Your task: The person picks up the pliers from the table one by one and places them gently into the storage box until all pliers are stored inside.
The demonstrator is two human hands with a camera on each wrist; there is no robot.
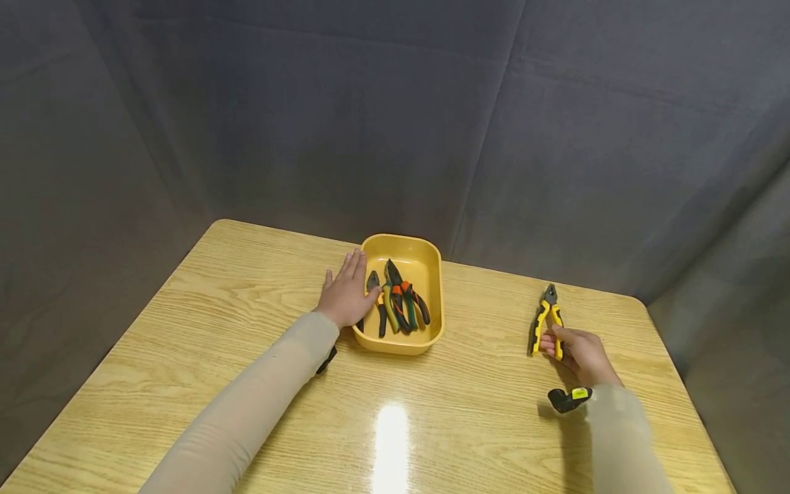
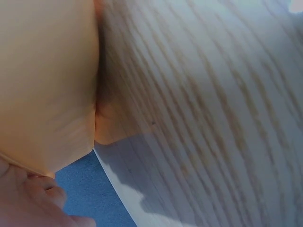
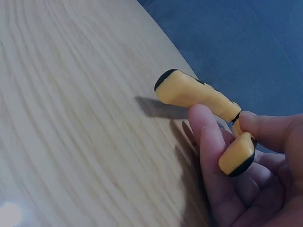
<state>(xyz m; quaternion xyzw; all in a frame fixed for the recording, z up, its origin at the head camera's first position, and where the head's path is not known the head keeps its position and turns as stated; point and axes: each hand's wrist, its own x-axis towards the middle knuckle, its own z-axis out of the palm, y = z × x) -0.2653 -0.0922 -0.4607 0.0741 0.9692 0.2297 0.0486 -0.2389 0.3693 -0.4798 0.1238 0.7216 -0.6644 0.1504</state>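
On my right hand (image 1: 580, 353) the fingers (image 3: 213, 156) pinch the handle ends of yellow-and-black pliers (image 1: 546, 319) lying on the desk (image 1: 247, 309), long axis running away from me, nose pointing to the far edge. My left hand (image 1: 345, 295) lies flat, apparently against the yellow tray (image 1: 426, 264) of pliers.

No text, brand or number can be read in any view. The yellow tag (image 1: 579, 393) on the right wrist is too small to make out.
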